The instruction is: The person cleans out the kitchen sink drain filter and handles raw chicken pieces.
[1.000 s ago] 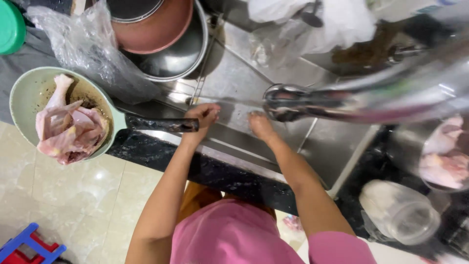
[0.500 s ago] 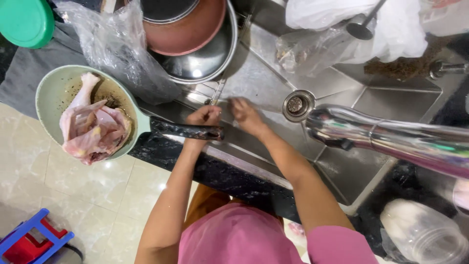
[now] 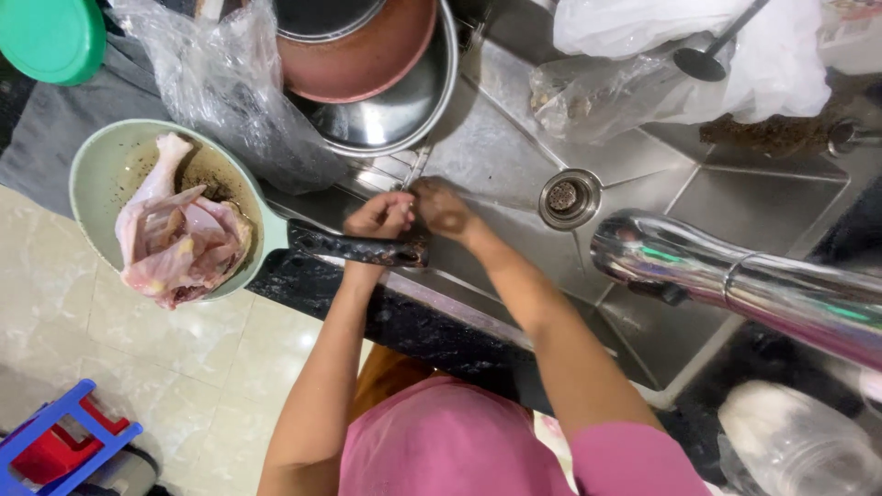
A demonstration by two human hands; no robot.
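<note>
Stood at a steel sink (image 3: 514,138) with left hand (image 3: 381,219) and right hand (image 3: 443,207) pressed close together over its near edge. Showed the left hand's fingers curled inward, knuckles up, just above the black handle (image 3: 354,248) of a pale green pan (image 3: 92,174); could not tell whether touching that handle or merely above it. Showed the right hand's fingers bunched as well, tips turned toward the left hand (too small and blurred to tell whether clamped on anything between them).

Found the pan resting on the dark counter (image 3: 276,280) to the left of both hands, its handle lying along the sink's front rim and ending right under them. Held raw chicken (image 3: 175,248) inside, one leg pointing toward the far rim.

Noted a crumpled clear plastic bag (image 3: 230,83) just beyond the pan, touching a steel bowl (image 3: 418,101) with a reddish-brown pot (image 3: 367,55) nested in it. Noted a green lid (image 3: 50,37) at the far left corner. Saw the round drain (image 3: 570,197) near the right hand, a chrome faucet (image 3: 735,276) slanting across the right side, and a white bag (image 3: 781,55) with a dark ladle (image 3: 703,62) at the sink's far end. Saw a blue stool (image 3: 55,432) on the pale tiled floor (image 3: 184,367), well apart from the hands.
</note>
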